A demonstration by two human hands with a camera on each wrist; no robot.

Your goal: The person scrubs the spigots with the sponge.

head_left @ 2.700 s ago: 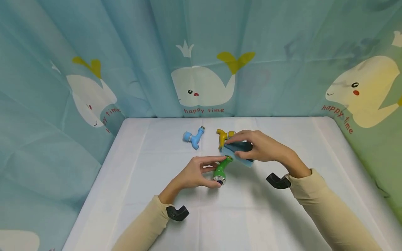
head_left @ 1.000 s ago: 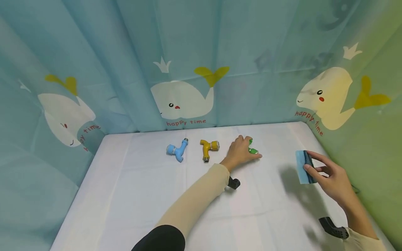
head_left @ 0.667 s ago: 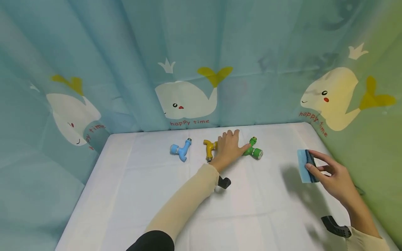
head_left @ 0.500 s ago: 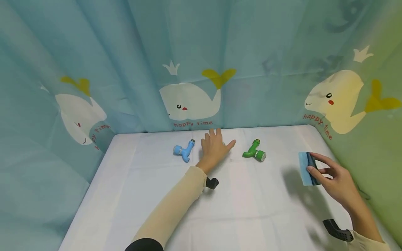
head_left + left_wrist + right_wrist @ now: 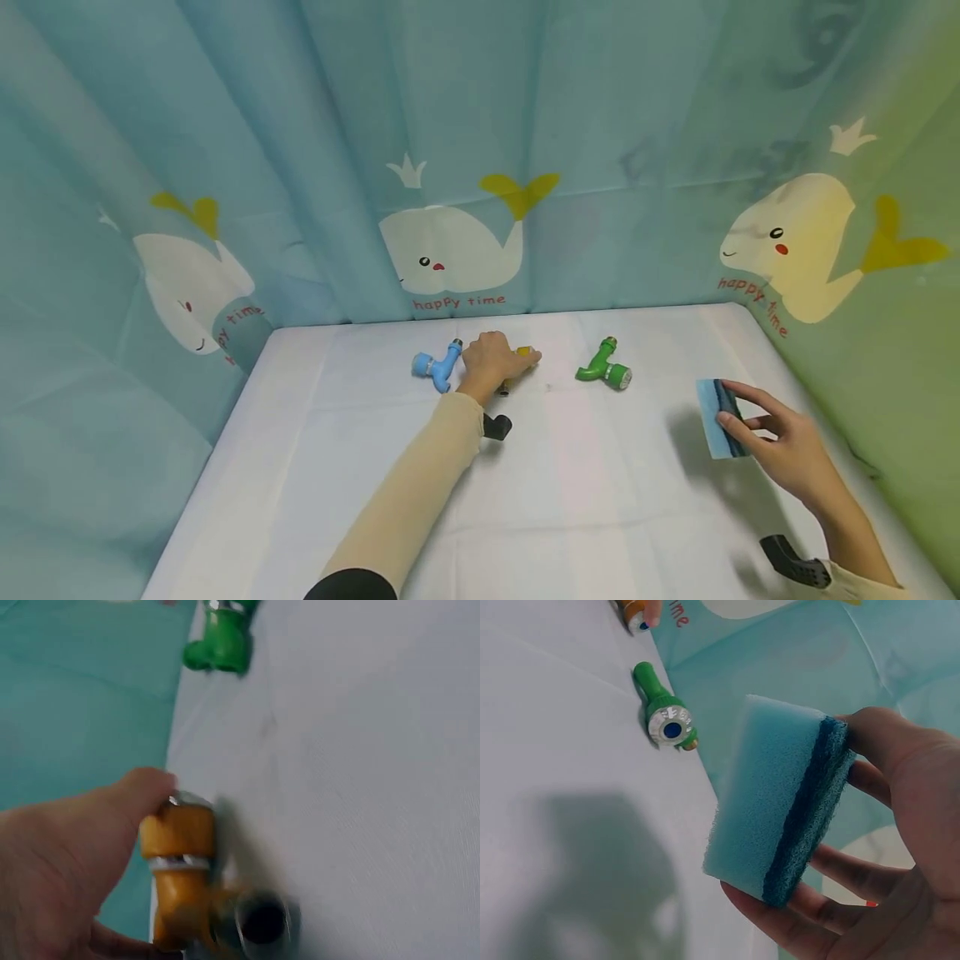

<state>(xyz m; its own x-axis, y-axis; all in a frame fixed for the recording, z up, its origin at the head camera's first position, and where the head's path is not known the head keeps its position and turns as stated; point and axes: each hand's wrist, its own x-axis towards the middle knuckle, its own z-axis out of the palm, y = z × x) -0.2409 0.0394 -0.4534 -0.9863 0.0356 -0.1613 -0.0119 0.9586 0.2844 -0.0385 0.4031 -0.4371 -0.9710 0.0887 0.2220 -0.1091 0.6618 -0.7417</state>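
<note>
My left hand (image 5: 491,363) grips a yellow tap (image 5: 178,832) at the back of the table. In the left wrist view the thumb presses on the knob end, and the tap's dark threaded mouth points at the camera. Most of the tap is hidden by the hand in the head view. On the right, my right hand (image 5: 791,450) holds a two-layer blue sponge (image 5: 769,799) above the table, pinched between thumb and fingers. A light blue tap (image 5: 442,364) lies just left of my left hand. The green tap (image 5: 600,367) lies apart, to its right.
A white cloth (image 5: 540,492) covers the table. Curtains with whale prints (image 5: 450,250) hang along its back and sides. Dark wrist camera mounts (image 5: 793,562) stick out from both sleeves.
The left hand set the green tap down at the back right, moved left, opened over the yellow tap and took hold of it. The right hand carried the sponge to the right.
</note>
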